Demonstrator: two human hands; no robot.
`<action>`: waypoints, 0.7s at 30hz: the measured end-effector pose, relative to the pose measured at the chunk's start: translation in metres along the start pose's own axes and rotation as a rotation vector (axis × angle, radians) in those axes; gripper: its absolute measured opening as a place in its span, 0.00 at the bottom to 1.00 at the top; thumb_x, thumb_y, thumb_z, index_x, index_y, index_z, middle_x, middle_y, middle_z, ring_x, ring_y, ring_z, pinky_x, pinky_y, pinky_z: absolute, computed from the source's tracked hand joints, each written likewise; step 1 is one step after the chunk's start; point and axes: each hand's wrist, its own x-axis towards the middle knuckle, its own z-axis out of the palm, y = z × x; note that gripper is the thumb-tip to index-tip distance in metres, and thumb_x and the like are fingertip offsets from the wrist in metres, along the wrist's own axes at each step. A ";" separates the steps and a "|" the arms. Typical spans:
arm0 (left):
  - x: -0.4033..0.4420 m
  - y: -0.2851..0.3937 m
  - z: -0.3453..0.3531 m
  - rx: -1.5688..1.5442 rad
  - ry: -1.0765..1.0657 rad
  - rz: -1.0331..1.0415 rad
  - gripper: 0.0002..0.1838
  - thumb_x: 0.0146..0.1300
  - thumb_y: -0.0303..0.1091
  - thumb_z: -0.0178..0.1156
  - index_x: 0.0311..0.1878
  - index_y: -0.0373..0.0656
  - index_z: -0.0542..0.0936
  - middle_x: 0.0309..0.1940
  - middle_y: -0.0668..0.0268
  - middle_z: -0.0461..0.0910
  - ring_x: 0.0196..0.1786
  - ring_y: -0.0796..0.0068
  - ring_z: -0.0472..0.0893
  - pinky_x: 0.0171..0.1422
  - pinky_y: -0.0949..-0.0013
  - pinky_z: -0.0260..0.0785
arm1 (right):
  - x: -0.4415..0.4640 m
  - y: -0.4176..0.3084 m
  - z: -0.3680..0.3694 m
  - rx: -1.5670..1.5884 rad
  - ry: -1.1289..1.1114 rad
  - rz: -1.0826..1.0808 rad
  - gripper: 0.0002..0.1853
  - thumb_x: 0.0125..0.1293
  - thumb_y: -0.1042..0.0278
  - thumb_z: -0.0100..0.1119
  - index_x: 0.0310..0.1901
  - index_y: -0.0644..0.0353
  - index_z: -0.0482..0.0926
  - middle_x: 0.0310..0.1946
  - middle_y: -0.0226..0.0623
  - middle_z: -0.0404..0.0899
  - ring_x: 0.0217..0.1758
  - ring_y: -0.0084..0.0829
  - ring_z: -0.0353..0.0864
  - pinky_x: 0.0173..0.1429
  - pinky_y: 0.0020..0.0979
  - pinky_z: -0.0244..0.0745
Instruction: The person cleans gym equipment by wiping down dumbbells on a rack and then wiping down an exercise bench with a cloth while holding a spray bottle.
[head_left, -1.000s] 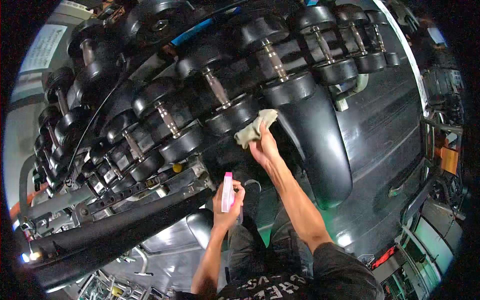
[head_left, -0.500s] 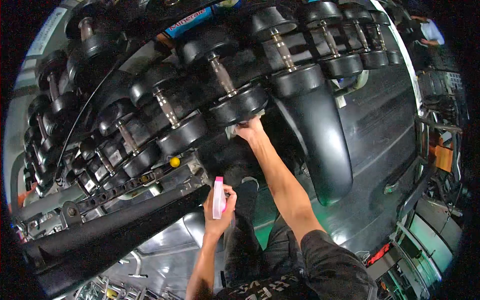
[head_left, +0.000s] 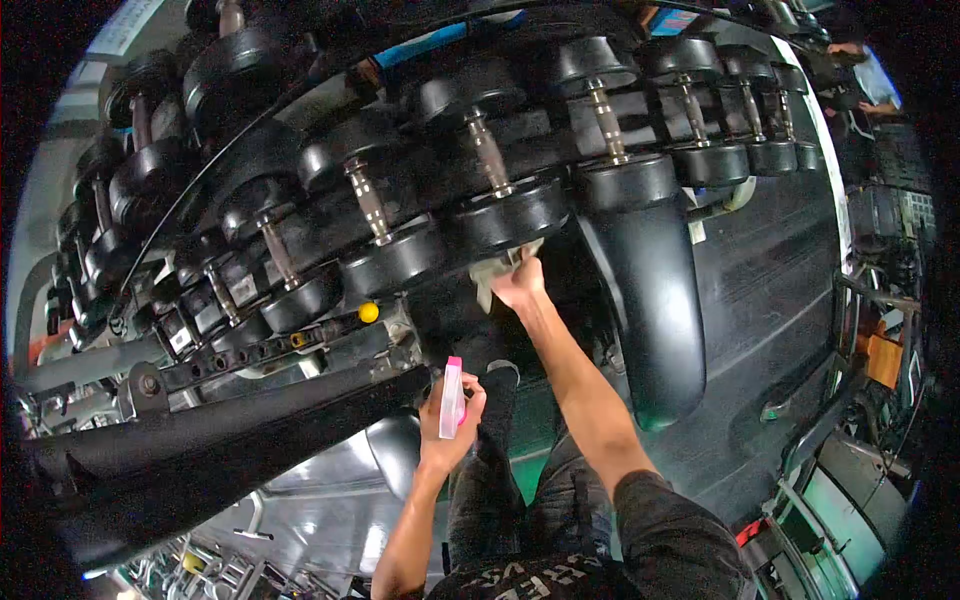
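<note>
My left hand (head_left: 452,412) is wrapped round a spray bottle (head_left: 451,398) with a pale, translucent head and pink parts, held low in front of my legs. A light-coloured cloth (head_left: 487,275) is gripped in my right hand (head_left: 522,284), just under the near end of a black dumbbell (head_left: 508,215). Part of the cloth is hidden by the fingers and the dumbbell's shadow. To the right of that dumbbell lies another dumbbell (head_left: 628,182), and to its left a third dumbbell (head_left: 393,262), all with metal handles.
More dumbbells line the rack on both sides. A padded black bench (head_left: 655,300) stands right of my right arm. A long black padded beam (head_left: 220,440) with a metal frame and yellow knob (head_left: 369,312) is at left. Another person (head_left: 860,75) is partly visible at the upper right.
The cloth and my right hand moved from in front of the dumbbells to beneath one's near end, and now show slightly lower from under it. My left hand keeps the bottle. The view has shifted.
</note>
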 end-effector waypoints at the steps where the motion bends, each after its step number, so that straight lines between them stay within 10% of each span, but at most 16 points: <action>1: -0.003 0.000 -0.001 -0.044 0.010 -0.008 0.09 0.60 0.25 0.62 0.43 0.41 0.76 0.29 0.68 0.80 0.24 0.80 0.78 0.30 0.73 0.71 | 0.021 0.010 0.000 0.039 -0.041 -0.092 0.18 0.73 0.55 0.43 0.55 0.57 0.75 0.55 0.39 0.76 0.58 0.40 0.75 0.65 0.44 0.69; 9: -0.019 0.008 -0.003 -0.114 -0.012 -0.023 0.09 0.60 0.26 0.62 0.43 0.40 0.76 0.27 0.71 0.78 0.24 0.83 0.77 0.28 0.75 0.69 | -0.013 -0.006 0.025 0.370 0.057 0.277 0.17 0.73 0.64 0.42 0.52 0.67 0.75 0.50 0.44 0.79 0.53 0.42 0.79 0.63 0.40 0.74; 13: -0.028 0.043 -0.006 -0.131 0.010 0.063 0.09 0.61 0.26 0.62 0.43 0.41 0.76 0.27 0.71 0.78 0.23 0.84 0.76 0.27 0.76 0.68 | -0.069 -0.030 0.064 0.196 0.261 -0.054 0.13 0.72 0.74 0.42 0.52 0.65 0.75 0.51 0.46 0.79 0.55 0.40 0.78 0.63 0.40 0.75; 21: -0.083 0.101 -0.010 -0.199 0.060 0.174 0.07 0.62 0.26 0.62 0.42 0.40 0.76 0.27 0.72 0.77 0.24 0.86 0.73 0.28 0.78 0.66 | -0.196 -0.085 0.060 -0.222 -0.285 -0.151 0.20 0.73 0.55 0.49 0.59 0.58 0.72 0.58 0.37 0.75 0.61 0.34 0.74 0.67 0.38 0.69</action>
